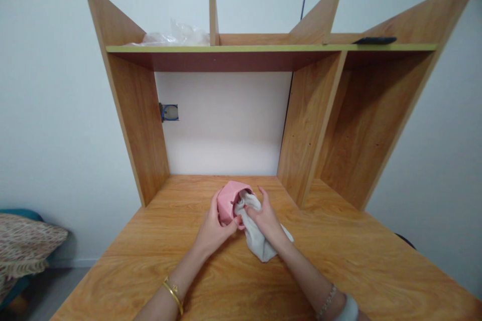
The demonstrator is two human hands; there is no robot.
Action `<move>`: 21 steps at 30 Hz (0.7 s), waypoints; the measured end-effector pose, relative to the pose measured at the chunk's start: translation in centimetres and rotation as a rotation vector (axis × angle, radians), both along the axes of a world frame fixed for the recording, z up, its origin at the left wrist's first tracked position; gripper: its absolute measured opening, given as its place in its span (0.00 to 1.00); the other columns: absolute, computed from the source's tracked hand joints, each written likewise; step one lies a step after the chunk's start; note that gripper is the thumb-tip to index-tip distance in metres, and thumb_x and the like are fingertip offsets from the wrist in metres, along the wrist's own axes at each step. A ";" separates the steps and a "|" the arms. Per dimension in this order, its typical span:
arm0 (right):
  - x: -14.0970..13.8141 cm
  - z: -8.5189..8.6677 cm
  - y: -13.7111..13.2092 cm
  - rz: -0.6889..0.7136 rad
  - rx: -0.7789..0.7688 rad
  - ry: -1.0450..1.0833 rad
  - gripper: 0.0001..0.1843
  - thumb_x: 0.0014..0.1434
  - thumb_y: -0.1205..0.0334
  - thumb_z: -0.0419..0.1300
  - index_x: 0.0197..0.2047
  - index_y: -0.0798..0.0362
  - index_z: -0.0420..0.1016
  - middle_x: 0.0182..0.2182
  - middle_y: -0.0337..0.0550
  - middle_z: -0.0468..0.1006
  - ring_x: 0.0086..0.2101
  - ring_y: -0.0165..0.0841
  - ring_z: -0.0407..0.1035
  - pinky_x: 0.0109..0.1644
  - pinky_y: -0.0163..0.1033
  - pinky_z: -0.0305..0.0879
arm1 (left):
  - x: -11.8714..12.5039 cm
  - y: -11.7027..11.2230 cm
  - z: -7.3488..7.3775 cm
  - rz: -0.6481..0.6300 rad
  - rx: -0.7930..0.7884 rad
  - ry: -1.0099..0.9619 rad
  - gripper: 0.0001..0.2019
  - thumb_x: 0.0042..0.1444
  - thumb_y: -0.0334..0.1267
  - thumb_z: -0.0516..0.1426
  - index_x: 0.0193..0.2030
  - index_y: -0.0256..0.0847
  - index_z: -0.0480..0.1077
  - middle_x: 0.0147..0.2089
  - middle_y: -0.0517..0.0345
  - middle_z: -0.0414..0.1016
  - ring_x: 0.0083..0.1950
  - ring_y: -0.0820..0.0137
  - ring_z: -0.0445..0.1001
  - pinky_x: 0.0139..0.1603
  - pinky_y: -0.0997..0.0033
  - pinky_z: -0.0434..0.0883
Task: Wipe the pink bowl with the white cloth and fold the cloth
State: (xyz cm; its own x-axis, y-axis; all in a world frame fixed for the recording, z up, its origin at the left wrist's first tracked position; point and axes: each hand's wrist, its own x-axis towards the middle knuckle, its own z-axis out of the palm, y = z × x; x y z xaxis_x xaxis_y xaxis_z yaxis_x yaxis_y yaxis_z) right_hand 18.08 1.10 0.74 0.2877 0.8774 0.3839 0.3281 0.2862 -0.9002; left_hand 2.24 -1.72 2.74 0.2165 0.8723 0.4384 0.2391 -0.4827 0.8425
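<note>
A pink faceted pot-like container (pixel 226 202) is tilted on its side above the desk, its opening turned toward the right. My left hand (pixel 216 228) grips it from the left, with the thumb at the lower rim. A pale grey cloth (pixel 256 238) is partly tucked into the opening, and its loose end hangs down to the right. My right hand (pixel 265 215) is closed on the cloth at the mouth of the container, the index finger raised. The inside of the container is mostly hidden by the cloth.
The wooden desk (pixel 158 261) carries a shelf unit (pixel 130 125) at its back. On the upper shelf lie a clear plastic bag (pixel 176 35) and a flat black object (pixel 374 40). A wall socket opening (pixel 170 112) shows behind. A patterned cushion (pixel 30 241) sits at the far left.
</note>
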 end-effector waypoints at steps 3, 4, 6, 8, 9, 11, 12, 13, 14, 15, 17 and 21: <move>0.5 0.8 -0.3 -0.077 -0.038 -0.125 0.43 0.42 0.60 0.59 0.60 0.57 0.47 0.41 0.50 0.73 0.41 0.39 0.69 0.45 0.43 0.63 | -0.5 -0.1 0.2 0.085 0.054 0.184 0.38 0.44 0.43 0.59 0.61 0.40 0.48 0.50 0.50 0.68 0.48 0.62 0.69 0.49 0.63 0.66; 0.6 1.0 -0.4 -0.095 -0.045 -0.162 0.44 0.42 0.60 0.59 0.61 0.57 0.47 0.41 0.51 0.73 0.41 0.40 0.69 0.44 0.43 0.63 | -0.5 -0.2 0.3 0.102 0.060 0.216 0.37 0.43 0.42 0.59 0.60 0.40 0.50 0.49 0.50 0.69 0.47 0.62 0.69 0.49 0.63 0.66; 0.8 1.5 -0.7 -0.105 -0.052 -0.205 0.44 0.44 0.58 0.59 0.61 0.56 0.45 0.42 0.51 0.73 0.40 0.40 0.69 0.43 0.43 0.63 | -0.5 -0.3 0.3 0.121 0.063 0.226 0.37 0.42 0.41 0.60 0.59 0.41 0.52 0.47 0.51 0.71 0.47 0.62 0.70 0.48 0.63 0.66; 0.8 1.8 -1.0 -0.102 -0.046 -0.208 0.43 0.45 0.57 0.58 0.62 0.55 0.45 0.43 0.51 0.73 0.40 0.40 0.70 0.43 0.43 0.63 | -0.3 -0.1 0.2 0.131 0.063 0.171 0.35 0.41 0.39 0.59 0.58 0.41 0.54 0.46 0.52 0.72 0.46 0.63 0.70 0.47 0.64 0.67; 0.7 1.9 -1.1 -0.097 -0.038 -0.197 0.42 0.46 0.56 0.58 0.61 0.55 0.45 0.43 0.51 0.72 0.40 0.40 0.69 0.43 0.43 0.63 | -0.2 0.0 0.2 0.137 0.048 0.117 0.33 0.41 0.38 0.59 0.57 0.41 0.55 0.46 0.52 0.72 0.45 0.63 0.71 0.45 0.65 0.69; 0.4 1.9 -1.3 -0.076 -0.011 -0.157 0.40 0.47 0.54 0.57 0.61 0.54 0.47 0.45 0.50 0.71 0.42 0.39 0.68 0.45 0.43 0.62 | 0.0 0.6 -0.1 0.147 -0.046 -0.029 0.30 0.43 0.37 0.59 0.55 0.40 0.57 0.44 0.51 0.72 0.37 0.67 0.74 0.35 0.69 0.73; 0.2 1.9 -1.3 -0.059 0.003 -0.133 0.39 0.48 0.53 0.57 0.60 0.54 0.47 0.46 0.51 0.70 0.44 0.39 0.67 0.47 0.43 0.62 | 0.1 0.9 -0.3 0.150 -0.118 -0.106 0.28 0.44 0.38 0.58 0.54 0.39 0.57 0.42 0.51 0.73 0.30 0.69 0.74 0.27 0.71 0.73; 0.1 1.8 -1.3 -0.041 0.013 -0.108 0.37 0.49 0.52 0.56 0.59 0.55 0.48 0.48 0.51 0.69 0.46 0.39 0.66 0.49 0.43 0.60 | 0.1 1.3 -0.4 0.156 -0.189 -0.179 0.27 0.45 0.40 0.57 0.53 0.39 0.57 0.39 0.52 0.73 0.24 0.72 0.73 0.20 0.74 0.71; 0.0 1.7 -1.3 -0.025 0.019 -0.083 0.36 0.49 0.52 0.55 0.59 0.55 0.49 0.49 0.52 0.67 0.47 0.38 0.65 0.50 0.43 0.59 | 0.1 1.6 -0.4 0.167 -0.249 -0.243 0.25 0.46 0.41 0.57 0.51 0.38 0.57 0.35 0.54 0.73 0.18 0.74 0.70 0.14 0.75 0.68; -0.1 1.6 -1.1 -0.014 0.019 -0.060 0.35 0.50 0.52 0.55 0.58 0.56 0.50 0.50 0.52 0.66 0.48 0.38 0.64 0.52 0.42 0.58 | 0.0 1.9 -0.5 0.181 -0.290 -0.297 0.24 0.47 0.42 0.56 0.49 0.37 0.58 0.32 0.56 0.73 0.14 0.76 0.67 0.10 0.76 0.65; -0.1 1.3 -0.8 -0.006 0.002 -0.017 0.34 0.49 0.51 0.56 0.56 0.56 0.52 0.50 0.52 0.66 0.48 0.37 0.63 0.52 0.42 0.59 | -0.3 2.3 -0.4 0.222 -0.311 -0.387 0.21 0.47 0.45 0.56 0.45 0.37 0.58 0.27 0.60 0.71 0.10 0.78 0.64 0.09 0.77 0.64; 0.2 1.0 -0.3 0.022 -0.162 0.045 0.37 0.46 0.52 0.58 0.56 0.57 0.50 0.37 0.47 0.72 0.34 0.36 0.70 0.36 0.39 0.67 | -1.1 2.2 0.3 0.275 -0.264 -0.545 0.20 0.46 0.49 0.56 0.40 0.38 0.57 0.23 0.66 0.68 0.12 0.77 0.65 0.12 0.78 0.64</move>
